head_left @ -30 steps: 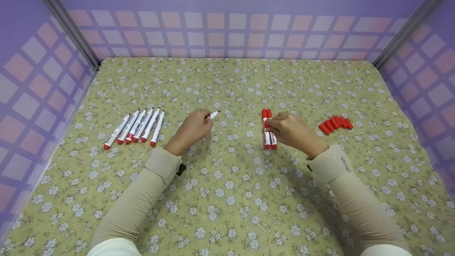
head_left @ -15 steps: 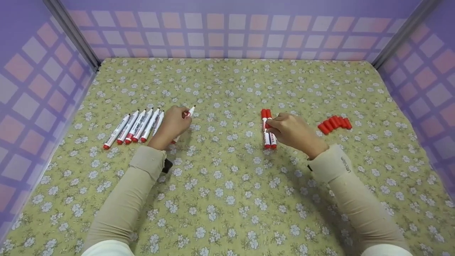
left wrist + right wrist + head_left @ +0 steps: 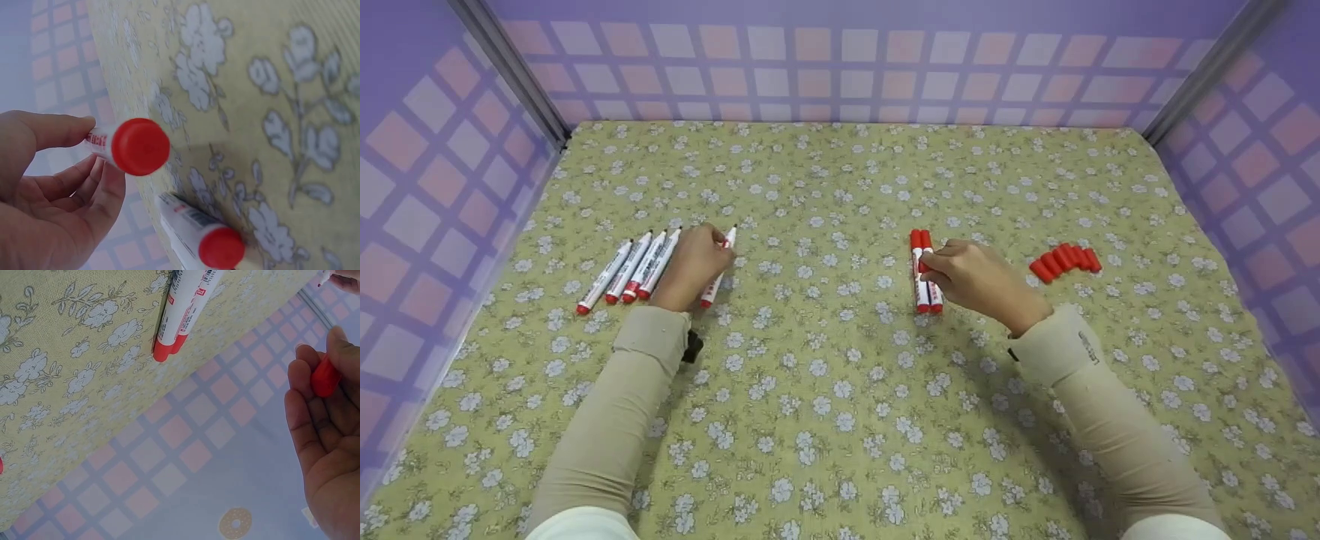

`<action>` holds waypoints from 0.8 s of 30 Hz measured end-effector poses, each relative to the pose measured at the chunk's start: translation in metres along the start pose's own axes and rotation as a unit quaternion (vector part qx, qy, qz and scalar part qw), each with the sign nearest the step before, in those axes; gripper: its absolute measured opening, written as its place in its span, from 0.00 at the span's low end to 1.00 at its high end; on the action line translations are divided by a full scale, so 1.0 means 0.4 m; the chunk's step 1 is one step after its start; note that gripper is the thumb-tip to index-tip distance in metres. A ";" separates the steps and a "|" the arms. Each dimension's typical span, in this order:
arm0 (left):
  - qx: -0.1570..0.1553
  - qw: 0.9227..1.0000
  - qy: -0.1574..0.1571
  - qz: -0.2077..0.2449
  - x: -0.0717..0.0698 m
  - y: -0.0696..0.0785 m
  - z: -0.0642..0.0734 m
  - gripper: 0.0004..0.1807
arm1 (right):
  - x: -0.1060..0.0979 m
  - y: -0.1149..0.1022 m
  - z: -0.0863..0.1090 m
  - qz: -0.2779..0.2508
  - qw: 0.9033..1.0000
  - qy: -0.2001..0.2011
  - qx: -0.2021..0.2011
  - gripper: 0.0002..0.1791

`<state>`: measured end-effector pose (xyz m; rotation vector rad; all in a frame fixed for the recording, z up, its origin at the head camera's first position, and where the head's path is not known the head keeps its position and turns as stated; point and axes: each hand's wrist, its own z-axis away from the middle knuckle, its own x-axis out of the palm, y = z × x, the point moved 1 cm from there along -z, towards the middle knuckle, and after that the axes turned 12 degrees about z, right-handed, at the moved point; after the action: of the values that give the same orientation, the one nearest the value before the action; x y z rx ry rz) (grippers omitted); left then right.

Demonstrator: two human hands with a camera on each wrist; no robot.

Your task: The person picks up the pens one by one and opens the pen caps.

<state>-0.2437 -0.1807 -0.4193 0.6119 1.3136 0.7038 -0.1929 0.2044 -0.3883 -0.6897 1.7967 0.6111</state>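
The left hand [image 3: 697,259] pinches a white marker [image 3: 714,291], its long axis running from red butt toward the worktop's [image 3: 840,412] near edge to bare tip toward the far edge. Uncapped markers [image 3: 630,267] lie on its left, toward the left edge. Well apart to its right, the right hand [image 3: 979,279] pinches a red cap [image 3: 326,376] by two capped markers [image 3: 921,289]; loose caps [image 3: 1065,259] lie nearer the right edge. Open worktop stretches between the hands.
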 end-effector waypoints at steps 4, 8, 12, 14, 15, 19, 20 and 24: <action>-0.003 1.000 0.007 0.003 -0.010 -0.016 0.000 0.16 | 0.002 -0.001 0.000 -0.005 1.000 -0.003 -0.002 0.07; 0.007 1.000 0.028 -0.004 -0.018 -0.033 0.000 0.06 | 0.003 -0.004 -0.002 -0.006 1.000 0.002 -0.006 0.07; 0.004 0.999 0.036 -0.004 -0.026 -0.046 -0.002 0.13 | 0.005 -0.005 -0.004 -0.003 1.000 0.006 -0.011 0.07; 0.001 0.999 0.035 -0.005 -0.029 -0.051 -0.002 0.16 | 0.006 -0.005 -0.004 -0.001 1.000 0.006 -0.011 0.06; 0.001 0.999 0.035 -0.005 -0.030 -0.054 -0.002 0.16 | 0.006 -0.005 -0.004 -0.001 1.000 0.005 -0.011 0.06; 0.008 0.999 0.042 -0.013 -0.034 -0.062 -0.003 0.16 | 0.008 -0.006 -0.004 0.002 1.000 0.002 -0.009 0.07; 0.009 0.999 0.042 -0.014 -0.034 -0.064 -0.003 0.17 | 0.008 -0.006 -0.005 0.003 1.000 0.001 -0.009 0.07; 0.011 0.999 0.042 -0.017 -0.034 -0.068 -0.001 0.17 | 0.010 -0.005 -0.006 0.003 1.000 0.002 -0.012 0.06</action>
<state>-0.2425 -0.2088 -0.4308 0.5815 1.4081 0.6936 -0.1939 0.2006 -0.3914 -0.7008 1.7981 0.6367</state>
